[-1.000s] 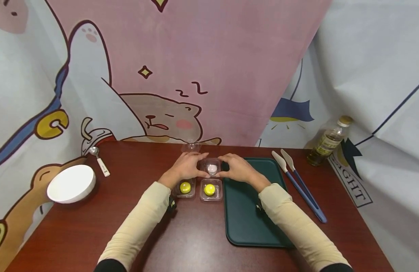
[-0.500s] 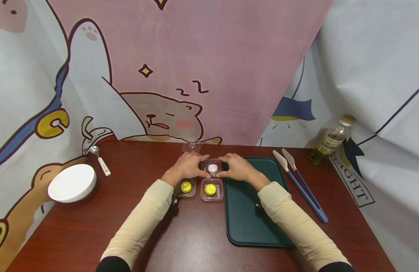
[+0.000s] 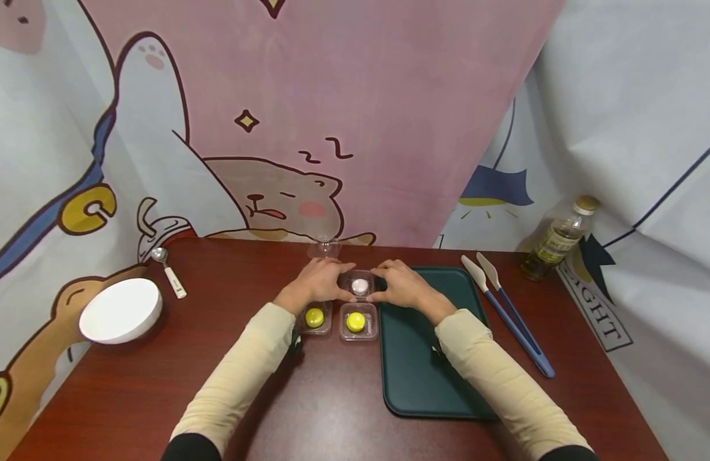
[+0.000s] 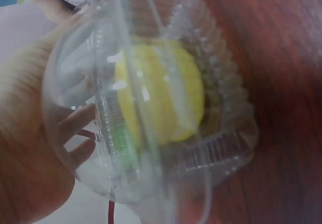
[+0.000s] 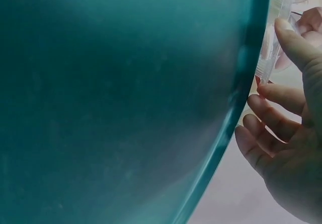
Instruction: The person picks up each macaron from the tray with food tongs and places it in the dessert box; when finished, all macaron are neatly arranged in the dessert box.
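Observation:
A small clear plastic box (image 3: 347, 275) with a white round piece (image 3: 359, 287) inside sits between both hands in the head view. My left hand (image 3: 317, 282) grips its left side with thumb and fingers; my right hand (image 3: 405, 285) grips its right side, over the edge of the dark green tray (image 3: 412, 403). Nearer stand two more clear boxes, each with a yellow round piece: a left box (image 3: 326, 329) partly under my left wrist, and a right box (image 3: 359, 336). The left wrist view shows one yellow piece (image 4: 161, 90) close up, behind clear domed plastic.
A clear dome-shaped piece (image 3: 323, 248) lies at the table's back edge. Left are a white bowl (image 3: 121, 312) and a scoop with a white handle (image 3: 174, 282). Right of the tray lie blue-handled tongs (image 3: 513, 323), with an oil bottle (image 3: 553, 246) behind.
My left forearm has shifted slightly to the right. Both hands keep their hold on the box, and the other things stay in place.

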{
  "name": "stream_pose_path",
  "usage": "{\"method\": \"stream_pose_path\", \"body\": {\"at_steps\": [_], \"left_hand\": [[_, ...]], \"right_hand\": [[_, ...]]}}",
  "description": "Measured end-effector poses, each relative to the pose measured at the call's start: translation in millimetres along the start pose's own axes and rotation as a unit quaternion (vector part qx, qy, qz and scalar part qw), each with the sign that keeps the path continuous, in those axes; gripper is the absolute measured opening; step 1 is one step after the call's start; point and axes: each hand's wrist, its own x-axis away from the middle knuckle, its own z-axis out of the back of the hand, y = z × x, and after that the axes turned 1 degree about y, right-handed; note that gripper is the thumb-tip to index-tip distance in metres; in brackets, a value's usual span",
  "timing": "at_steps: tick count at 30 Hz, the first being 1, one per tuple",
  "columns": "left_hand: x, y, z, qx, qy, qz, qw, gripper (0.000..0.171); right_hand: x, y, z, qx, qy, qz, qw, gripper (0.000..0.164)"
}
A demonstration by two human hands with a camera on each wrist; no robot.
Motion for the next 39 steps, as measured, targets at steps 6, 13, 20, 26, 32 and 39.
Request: {"method": "stream_pose_path", "body": {"at_steps": [6,13,20,26,32,39], "left_hand": [[2.5,0.1,1.8,0.021,0.002,-0.008,0.9997,0.084],[16.1,-12.5,20.2,0.056,0.056,-0.018,0.9967,0.085],[43.1,-50.3,30.5,0.117,0.070,0.051,0.9893,0.085],[57.3,-79.9,20.9,0.184,0.054,0.114,0.9747,0.073],[57.5,-94.1,8.5,0.225,0.026,0.112,0.9676,0.090],[52.4,-98.9,-1.4,0.232,0.009,0.123,0.9650,0.093]], "right_hand": [[0.8,-1.1,-1.2,0.003,-0.008,-0.006,1.000,0.078],[0.8,-2.2,0.2,0.000,-0.012,-0.009,1.000,0.078],[0.0,-2.5,14.6,-0.035,-0.041,-0.006,0.999,0.092],[-20.2,-10.1,27.1,-0.128,-0.007,0.025,0.991,0.079],[-51.5,-35.5,27.0,-0.208,0.021,-0.017,0.978,0.055],[-82.1,-50.8,20.1,-0.233,0.078,-0.104,0.964,0.026]]}}
